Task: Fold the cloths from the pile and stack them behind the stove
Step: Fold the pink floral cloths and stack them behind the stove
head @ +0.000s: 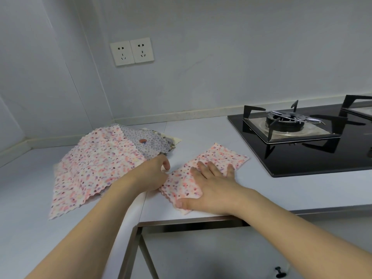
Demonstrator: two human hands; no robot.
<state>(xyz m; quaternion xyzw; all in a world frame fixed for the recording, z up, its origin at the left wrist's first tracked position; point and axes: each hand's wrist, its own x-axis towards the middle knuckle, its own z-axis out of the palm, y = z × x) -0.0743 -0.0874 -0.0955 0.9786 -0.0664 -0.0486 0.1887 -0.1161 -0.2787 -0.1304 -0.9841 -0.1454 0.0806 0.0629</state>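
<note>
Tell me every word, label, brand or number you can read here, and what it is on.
None: no readable text shows in this view.
Sockets: only pin holes, no lettering visible.
Stove: no brand or marks visible.
Folded cloth and pile: dotted prints only, no words.
Grey cloth: a small orange patch, too small to tell if it bears text.

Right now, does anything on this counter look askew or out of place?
Nothing is spilled or damaged. The pink floral folded cloth lies diagonal to the white counter's edge, and the loose pile of floral cloths is rumpled, with the top cloth's corner overhanging the pile.
</note>
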